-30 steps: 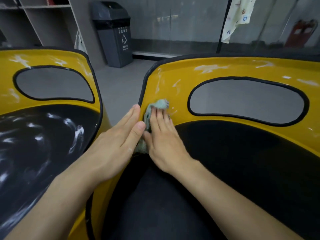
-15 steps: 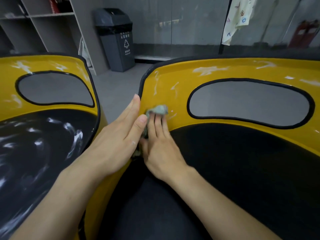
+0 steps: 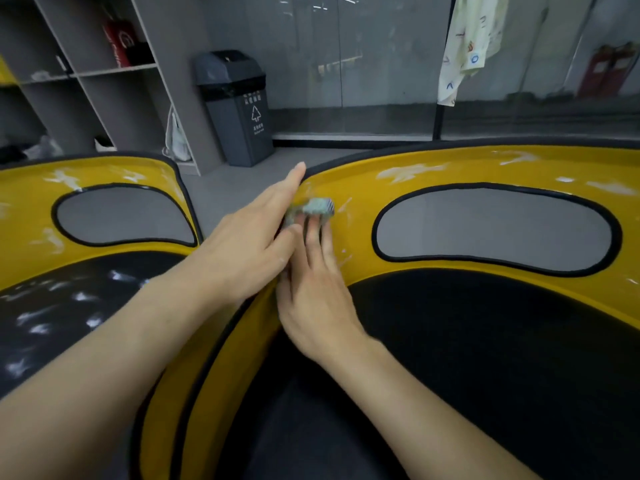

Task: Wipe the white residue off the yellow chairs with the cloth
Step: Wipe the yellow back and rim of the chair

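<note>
The right hand (image 3: 320, 285) lies flat on the inner face of the right yellow chair (image 3: 467, 168), near the left edge of its backrest. Its fingers (image 3: 313, 237) are straight and press down on the cloth rather than curling round it, likely so that a wide patch of fabric bears on the plastic. The left hand (image 3: 252, 237) is also laid out flat with its fingers together. It rests along that same left edge from the outside, with its fingertips reaching up to the black rim, and its thumb side touches the right hand. Judging by the pose, it braces the shell so that the backrest does not give under the rubbing.

The left yellow chair (image 3: 27, 216) stands just beside and is untouched. White smears cross its dark seat (image 3: 41, 327) and the top of its back.

The cloth (image 3: 315, 206), a small pale green wad, sits under and just beyond the right fingertips, between them and the top edge of the backrest. It is blurred, which suggests a stroke in progress.

White residue (image 3: 401, 174) streaks the right chair's top edge, well apart from the cloth. Fainter flecks (image 3: 344, 204) lie just to the right of the cloth, so most of the wiping seems yet to be done.
</note>
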